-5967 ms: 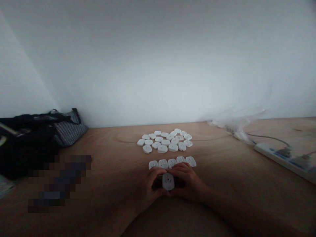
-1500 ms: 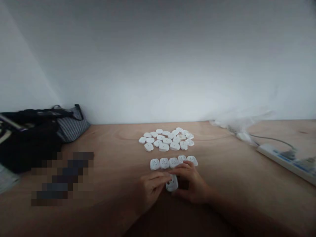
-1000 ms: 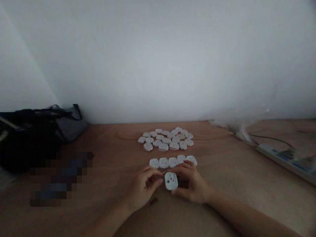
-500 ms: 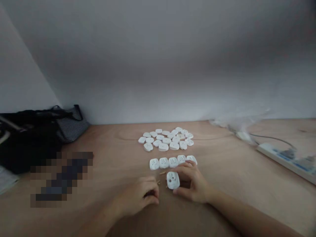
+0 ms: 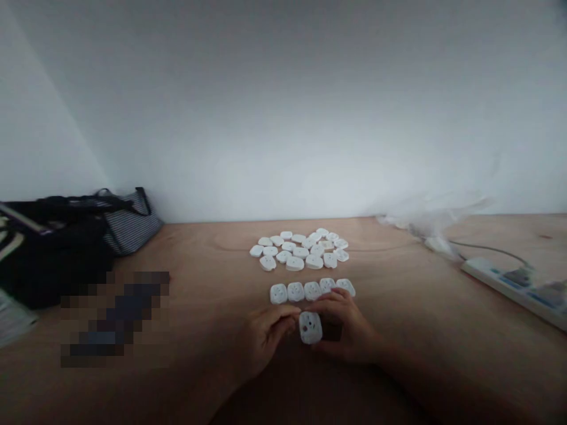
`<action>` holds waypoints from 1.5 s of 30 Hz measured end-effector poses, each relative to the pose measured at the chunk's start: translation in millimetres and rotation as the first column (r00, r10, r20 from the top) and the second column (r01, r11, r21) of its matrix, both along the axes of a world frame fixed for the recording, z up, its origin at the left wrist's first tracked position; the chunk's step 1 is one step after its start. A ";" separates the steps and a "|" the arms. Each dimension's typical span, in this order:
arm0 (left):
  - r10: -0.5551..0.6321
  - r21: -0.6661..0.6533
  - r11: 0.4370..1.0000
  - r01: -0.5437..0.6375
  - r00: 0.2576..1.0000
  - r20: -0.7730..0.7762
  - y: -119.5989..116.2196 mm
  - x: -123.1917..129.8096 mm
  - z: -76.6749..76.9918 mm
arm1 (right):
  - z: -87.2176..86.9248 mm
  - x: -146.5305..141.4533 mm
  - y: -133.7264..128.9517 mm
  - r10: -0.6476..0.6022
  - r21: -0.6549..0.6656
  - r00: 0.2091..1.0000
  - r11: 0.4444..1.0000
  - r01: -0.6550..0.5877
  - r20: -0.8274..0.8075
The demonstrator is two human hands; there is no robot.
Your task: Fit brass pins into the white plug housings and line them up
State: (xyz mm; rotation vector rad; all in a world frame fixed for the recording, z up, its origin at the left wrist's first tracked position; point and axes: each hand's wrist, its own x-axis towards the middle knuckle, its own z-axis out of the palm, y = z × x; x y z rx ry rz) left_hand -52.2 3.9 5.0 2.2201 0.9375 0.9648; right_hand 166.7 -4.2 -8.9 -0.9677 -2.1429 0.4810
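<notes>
The left hand (image 5: pixel 263 339) has moved in beside the socket (image 5: pixel 310 327), fingers pinched on something I cannot make out, so both hands now work close together, the right hand (image 5: pixel 352 333) gripping it near the row (image 5: pixel 295 291).

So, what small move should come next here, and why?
Probably ease the left hand rightward over the white socket piece: its pinched fingertips are close beside it, and the right hand grips the piece's other side. Whether the left fingertips hold anything is unclear.
</notes>
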 end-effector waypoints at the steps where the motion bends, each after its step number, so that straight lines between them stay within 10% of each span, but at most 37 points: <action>1: -0.004 0.014 1.000 0.003 1.000 0.016 0.0 0.7 -0.7 | 0.6 -0.3 0.0 0.002 0.000 1.000 1.000 -0.002 -0.004; 38: 0.097 0.191 0.974 -0.122 0.986 0.136 3.8 9.8 -5.2 | -0.9 -5.5 -4.3 -0.024 0.057 0.999 0.998 0.027 -0.040; 45: -0.069 0.146 0.986 0.075 0.996 -0.048 6.8 4.6 0.3 | -5.6 -3.2 -1.1 -0.018 0.006 0.999 1.000 0.018 -0.050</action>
